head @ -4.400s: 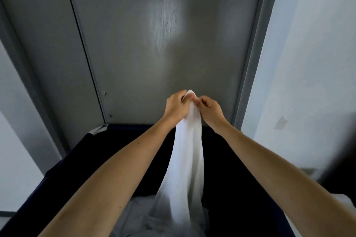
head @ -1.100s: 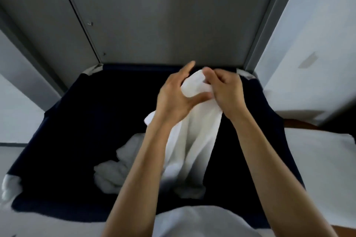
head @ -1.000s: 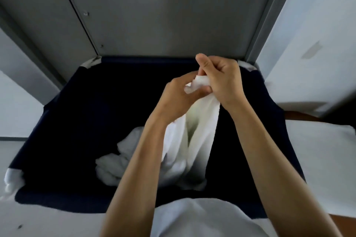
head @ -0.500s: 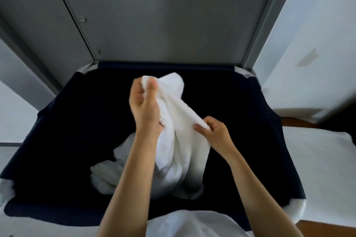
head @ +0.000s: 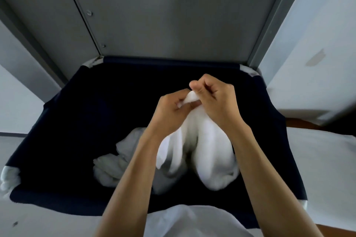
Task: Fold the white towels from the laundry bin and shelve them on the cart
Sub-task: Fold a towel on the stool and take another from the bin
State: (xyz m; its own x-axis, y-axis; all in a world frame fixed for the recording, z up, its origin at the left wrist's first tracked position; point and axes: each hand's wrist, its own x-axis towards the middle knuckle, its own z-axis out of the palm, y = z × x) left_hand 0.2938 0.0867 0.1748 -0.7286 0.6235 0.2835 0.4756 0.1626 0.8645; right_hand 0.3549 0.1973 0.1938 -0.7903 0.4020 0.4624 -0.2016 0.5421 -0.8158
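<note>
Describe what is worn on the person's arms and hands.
The left hand and right hand are bare: no gloves, rings, watch or bracelet show. The left forearm and right forearm are uncovered to the frame's edge; no sleeve shows.

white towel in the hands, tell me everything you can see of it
The white towel is soft, terry-looking cloth, unfolded and bunched. Its top edge is pinched between the left hand and the right hand, close together, and the rest hangs in two loose lobes with a shadowed fold between them. It hangs over the dark blue laundry bin, beside another crumpled white towel lying in the bin; whether the two touch cannot be told.
</note>
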